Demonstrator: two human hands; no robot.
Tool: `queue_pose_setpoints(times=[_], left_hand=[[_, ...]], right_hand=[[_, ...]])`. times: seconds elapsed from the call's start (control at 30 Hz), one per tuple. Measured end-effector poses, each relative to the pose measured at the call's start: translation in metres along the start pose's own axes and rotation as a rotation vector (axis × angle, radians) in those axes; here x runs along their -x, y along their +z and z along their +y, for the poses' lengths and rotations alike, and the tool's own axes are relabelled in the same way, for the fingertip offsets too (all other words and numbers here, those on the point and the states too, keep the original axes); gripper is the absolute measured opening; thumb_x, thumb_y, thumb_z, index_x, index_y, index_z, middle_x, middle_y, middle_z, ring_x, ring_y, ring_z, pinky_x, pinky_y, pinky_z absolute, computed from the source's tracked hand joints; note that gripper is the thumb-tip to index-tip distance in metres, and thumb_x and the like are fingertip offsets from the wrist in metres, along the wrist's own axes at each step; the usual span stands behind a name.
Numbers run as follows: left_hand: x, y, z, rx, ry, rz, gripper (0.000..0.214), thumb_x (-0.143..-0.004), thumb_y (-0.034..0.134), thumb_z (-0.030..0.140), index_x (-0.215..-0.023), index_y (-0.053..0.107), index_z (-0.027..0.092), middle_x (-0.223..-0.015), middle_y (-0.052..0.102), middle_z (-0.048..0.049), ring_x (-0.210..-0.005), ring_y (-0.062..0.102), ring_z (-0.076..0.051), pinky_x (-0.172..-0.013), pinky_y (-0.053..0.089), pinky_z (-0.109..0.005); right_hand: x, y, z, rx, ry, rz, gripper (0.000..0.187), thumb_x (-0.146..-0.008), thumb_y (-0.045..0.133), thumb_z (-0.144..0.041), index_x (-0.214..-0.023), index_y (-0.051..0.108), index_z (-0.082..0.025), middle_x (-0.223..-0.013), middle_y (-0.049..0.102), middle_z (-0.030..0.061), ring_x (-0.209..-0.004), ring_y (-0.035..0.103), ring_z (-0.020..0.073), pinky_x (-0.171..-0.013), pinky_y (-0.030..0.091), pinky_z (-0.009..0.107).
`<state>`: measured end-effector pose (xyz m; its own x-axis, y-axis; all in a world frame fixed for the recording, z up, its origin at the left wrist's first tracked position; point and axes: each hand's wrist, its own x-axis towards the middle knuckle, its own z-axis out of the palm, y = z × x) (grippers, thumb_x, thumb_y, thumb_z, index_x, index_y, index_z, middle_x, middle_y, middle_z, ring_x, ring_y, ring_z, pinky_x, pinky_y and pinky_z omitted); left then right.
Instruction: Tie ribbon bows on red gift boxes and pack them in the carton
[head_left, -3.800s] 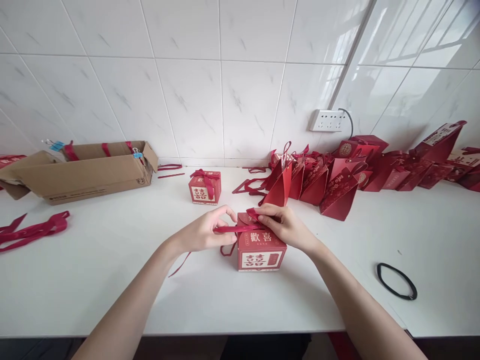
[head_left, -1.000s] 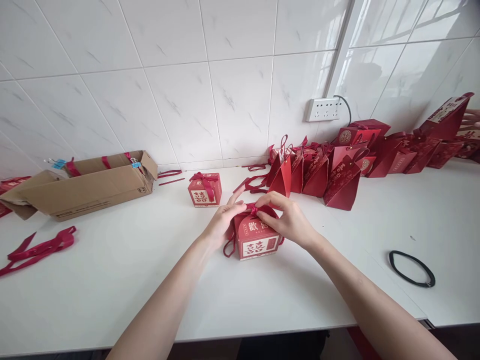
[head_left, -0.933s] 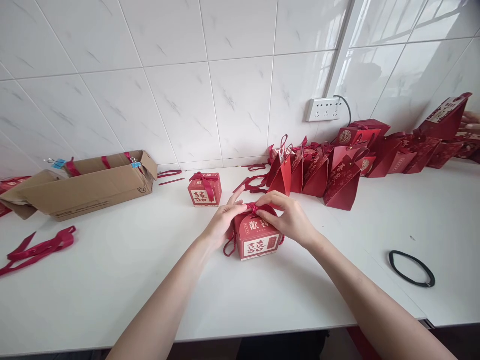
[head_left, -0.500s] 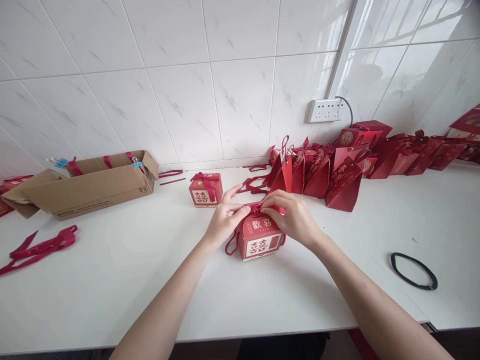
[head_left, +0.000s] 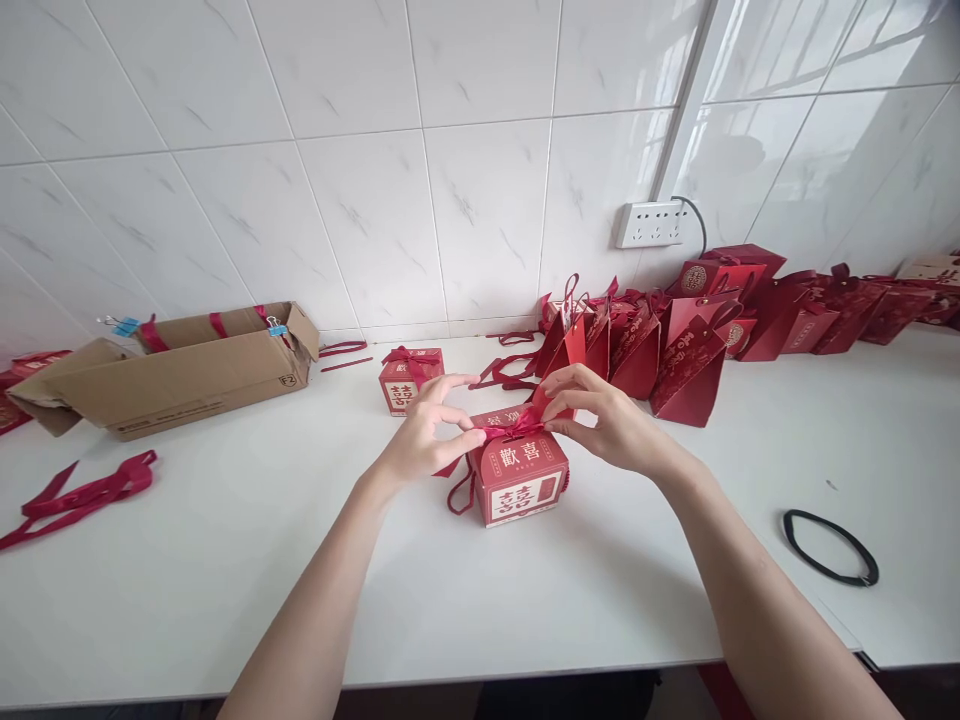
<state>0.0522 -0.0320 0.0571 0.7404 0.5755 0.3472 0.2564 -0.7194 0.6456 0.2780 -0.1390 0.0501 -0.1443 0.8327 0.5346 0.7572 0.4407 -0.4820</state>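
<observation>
A red gift box (head_left: pixel 523 480) with white panels and Chinese characters stands upright on the white table in front of me. Across its top lies a dark red ribbon (head_left: pixel 517 428), gathered in a knot or bow at the middle. My left hand (head_left: pixel 429 428) pinches the ribbon's left side between thumb and forefinger. On the other side, my right hand (head_left: pixel 596 415) pinches the ribbon's right part. A cord handle hangs at the box's left side. Behind my left hand is a second red box (head_left: pixel 411 375) with a ribbon bow on top.
An open cardboard box (head_left: pixel 202 385) with ribbons clipped to it stands at the back left. Loose red ribbon (head_left: pixel 86 495) lies at the left. Several red gift bags (head_left: pixel 690 365) line the wall on the right. A black loop (head_left: pixel 830 548) rests at the right.
My hands have moved apart, left hand to the left and right hand slightly to the right. The ribbon is drawn out wider across the box top, and more of the lid shows.
</observation>
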Motion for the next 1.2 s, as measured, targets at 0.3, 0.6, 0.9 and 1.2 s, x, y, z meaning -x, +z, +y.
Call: queue_pose_setpoints(times=[0.3, 0.6, 0.9, 1.2], left_hand=[[0.000, 0.011, 0.005, -0.048, -0.025, 0.103, 0.015, -0.078, 0.058, 0.036, -0.078, 0.061, 0.021, -0.100, 0.054, -0.0043, -0.109, 0.048, -0.025, -0.104, 0.030, -0.046], [-0.001, 0.008, 0.002, -0.031, 0.065, 0.044, 0.014, -0.086, 0.056, 0.034, -0.083, 0.064, 0.023, -0.093, 0.055, -0.0020, -0.094, 0.053, -0.017, -0.092, 0.041, -0.033], [0.000, 0.007, 0.010, 0.020, 0.012, 0.012, 0.028, -0.087, 0.052, 0.041, -0.070, 0.058, 0.020, -0.084, 0.052, -0.0008, -0.084, 0.053, -0.015, -0.084, 0.042, -0.030], [0.002, 0.003, 0.013, 0.079, -0.139, -0.041, 0.027, -0.085, 0.051, 0.042, -0.071, 0.056, 0.020, -0.076, 0.052, 0.0013, -0.070, 0.049, -0.013, -0.069, 0.040, -0.027]], right_hand=[[-0.004, 0.002, -0.016, -0.005, 0.384, -0.047, 0.053, -0.089, 0.033, -0.060, -0.061, 0.051, -0.018, -0.072, 0.054, 0.0030, -0.060, 0.048, 0.0134, -0.056, 0.039, 0.027], [-0.005, 0.012, -0.018, -0.164, 0.411, -0.102, 0.028, -0.082, 0.055, -0.044, -0.071, 0.058, -0.018, -0.069, 0.060, 0.0006, -0.061, 0.051, 0.0130, -0.056, 0.040, 0.027], [-0.005, 0.011, -0.019, -0.326, 0.407, -0.109, 0.023, -0.081, 0.059, -0.039, -0.076, 0.060, -0.017, -0.070, 0.061, -0.0002, -0.063, 0.052, 0.0118, -0.057, 0.041, 0.025], [-0.007, 0.011, -0.019, -0.506, 0.561, -0.153, 0.030, -0.078, 0.058, -0.045, -0.070, 0.053, -0.017, -0.063, 0.050, -0.0039, -0.056, 0.043, 0.0088, -0.050, 0.031, 0.022]])
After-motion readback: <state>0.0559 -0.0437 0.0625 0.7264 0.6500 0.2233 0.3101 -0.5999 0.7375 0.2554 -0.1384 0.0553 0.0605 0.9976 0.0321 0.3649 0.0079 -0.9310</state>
